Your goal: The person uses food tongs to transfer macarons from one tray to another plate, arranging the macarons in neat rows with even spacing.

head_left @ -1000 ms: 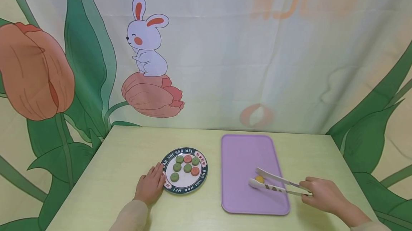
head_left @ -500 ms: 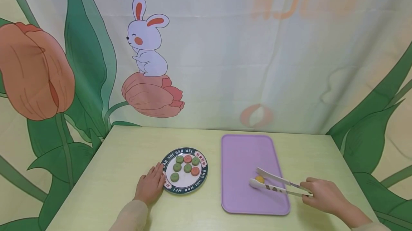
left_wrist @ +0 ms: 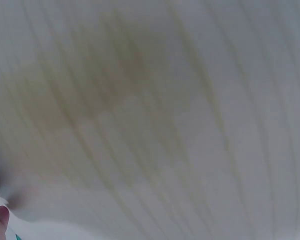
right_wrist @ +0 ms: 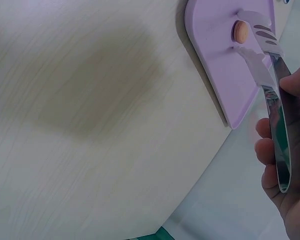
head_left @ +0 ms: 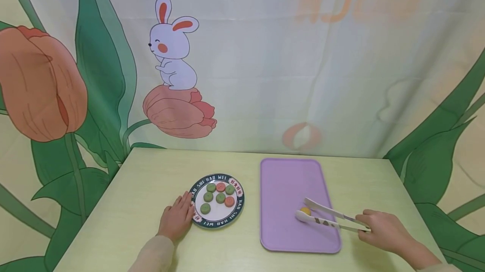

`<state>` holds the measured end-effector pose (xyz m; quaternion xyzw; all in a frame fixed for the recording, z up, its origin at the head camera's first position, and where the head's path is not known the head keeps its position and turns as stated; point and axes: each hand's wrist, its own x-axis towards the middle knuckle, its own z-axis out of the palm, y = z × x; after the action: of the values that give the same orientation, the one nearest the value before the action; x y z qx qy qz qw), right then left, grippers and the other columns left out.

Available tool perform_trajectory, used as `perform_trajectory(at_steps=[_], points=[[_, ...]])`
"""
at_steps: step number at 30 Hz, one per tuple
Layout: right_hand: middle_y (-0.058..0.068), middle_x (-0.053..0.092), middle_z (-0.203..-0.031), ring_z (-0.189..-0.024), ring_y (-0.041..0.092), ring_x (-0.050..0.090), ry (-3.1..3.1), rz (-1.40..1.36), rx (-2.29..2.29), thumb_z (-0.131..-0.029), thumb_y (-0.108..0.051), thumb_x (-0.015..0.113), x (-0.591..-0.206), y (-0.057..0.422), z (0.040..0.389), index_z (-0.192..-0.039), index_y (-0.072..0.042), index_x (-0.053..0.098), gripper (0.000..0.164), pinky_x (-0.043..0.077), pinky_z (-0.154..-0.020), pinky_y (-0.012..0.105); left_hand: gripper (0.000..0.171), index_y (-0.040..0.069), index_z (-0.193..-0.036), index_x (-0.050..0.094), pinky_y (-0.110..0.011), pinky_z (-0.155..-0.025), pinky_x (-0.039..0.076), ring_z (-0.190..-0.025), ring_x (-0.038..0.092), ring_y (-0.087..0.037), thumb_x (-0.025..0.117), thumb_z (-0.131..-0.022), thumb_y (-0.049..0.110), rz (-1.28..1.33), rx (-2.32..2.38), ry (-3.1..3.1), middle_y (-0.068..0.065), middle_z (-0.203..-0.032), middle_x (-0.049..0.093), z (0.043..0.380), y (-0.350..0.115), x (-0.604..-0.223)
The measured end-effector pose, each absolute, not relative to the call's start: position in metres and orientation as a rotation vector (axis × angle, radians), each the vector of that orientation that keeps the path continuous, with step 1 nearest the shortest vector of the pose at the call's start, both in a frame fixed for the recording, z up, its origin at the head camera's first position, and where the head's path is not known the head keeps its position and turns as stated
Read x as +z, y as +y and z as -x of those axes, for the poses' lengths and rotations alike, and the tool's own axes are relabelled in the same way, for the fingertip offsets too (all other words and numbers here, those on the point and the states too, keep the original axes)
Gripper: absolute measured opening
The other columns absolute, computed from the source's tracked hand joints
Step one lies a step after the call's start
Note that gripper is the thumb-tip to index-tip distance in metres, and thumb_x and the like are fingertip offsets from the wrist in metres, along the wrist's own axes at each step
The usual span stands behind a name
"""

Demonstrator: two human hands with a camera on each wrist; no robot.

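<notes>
My right hand (head_left: 384, 230) grips a pair of tongs (right_wrist: 282, 125) with metal handles and pale spotted ends. The tong ends stand apart on either side of a small yellow macaron (head_left: 305, 211), which lies on a purple tray (head_left: 288, 179). In the right wrist view a gap shows between the macaron (right_wrist: 240, 32) and the lower tong end. My left hand (head_left: 176, 218) lies flat on the table, its fingertips touching the left rim of a round plate (head_left: 216, 223). Several green macarons (head_left: 205, 208) and two pink macarons (head_left: 229, 201) sit on that plate.
The pale wooden table (head_left: 151, 175) carries the plate on the left and the tray on the right. A curtain (head_left: 246, 74) printed with tulips and a rabbit hangs behind its far edge. The left wrist view shows mostly blurred tabletop (left_wrist: 215, 125).
The tongs and my right hand have shifted slightly to the right, while the yellow macaron stays in place. My left hand and the plate look the same.
</notes>
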<state>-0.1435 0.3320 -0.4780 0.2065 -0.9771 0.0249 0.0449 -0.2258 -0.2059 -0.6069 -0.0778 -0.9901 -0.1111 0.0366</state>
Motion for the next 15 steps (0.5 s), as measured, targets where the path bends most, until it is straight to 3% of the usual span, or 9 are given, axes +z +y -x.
perform_trajectory(at_steps=[15], points=[[-0.013,0.040,-0.060,-0.049,-0.001,0.026,-2.930,-0.669,0.062,-0.064,-0.019,0.066,-0.4777,0.3317,0.1429,-0.072,-0.019,0.061,0.010,0.023,-0.041,0.016,0.051,0.008,-0.137,0.032,-0.050,-0.093,0.035,-0.127,0.035,-0.031,0.035,-0.093,0.034,0.224,-0.329,-3.035,-0.009,-0.142,0.033,0.2267,-0.2046,-0.6066]])
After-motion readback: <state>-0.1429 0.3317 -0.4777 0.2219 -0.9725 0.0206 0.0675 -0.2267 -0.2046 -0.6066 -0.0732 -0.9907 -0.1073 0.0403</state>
